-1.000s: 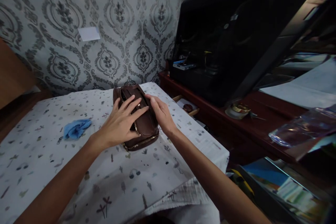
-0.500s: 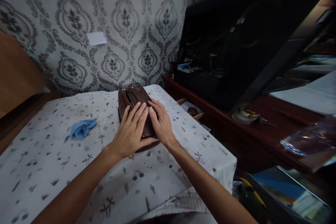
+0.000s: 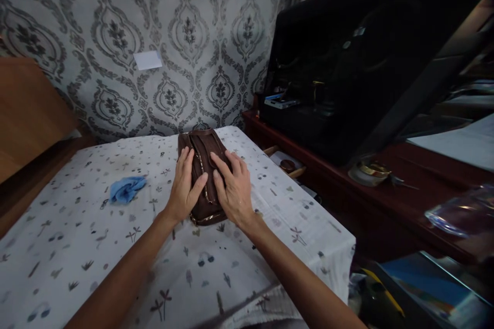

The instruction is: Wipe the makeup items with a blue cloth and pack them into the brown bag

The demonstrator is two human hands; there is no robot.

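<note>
A brown leather bag (image 3: 206, 146) lies flat on the table, with a metal zip (image 3: 202, 169) running lengthwise down its top and another zip along its near end. My left hand (image 3: 185, 185) rests on the bag's left side, thumb apart from the fingers and pointing toward the zip. On the bag's right side lies my right hand (image 3: 235, 185), its fingers stretched forward and parted. Neither hand grips the bag; both touch its surface. A crumpled blue cloth (image 3: 126, 189) lies to the left of the bag.
A white patterned cloth (image 3: 96, 247) covers the table. To the right, a dark red cabinet (image 3: 335, 175) bears a large black television (image 3: 339, 72), a roll of tape (image 3: 370, 170) and clear plastic. A small drawer (image 3: 295, 172) stands pulled out. A brown box (image 3: 31, 113) is at left.
My left hand has slid left, off the bag's middle, uncovering the lengthwise zip and near end. My hands are now farther apart. The view has shifted slightly.
</note>
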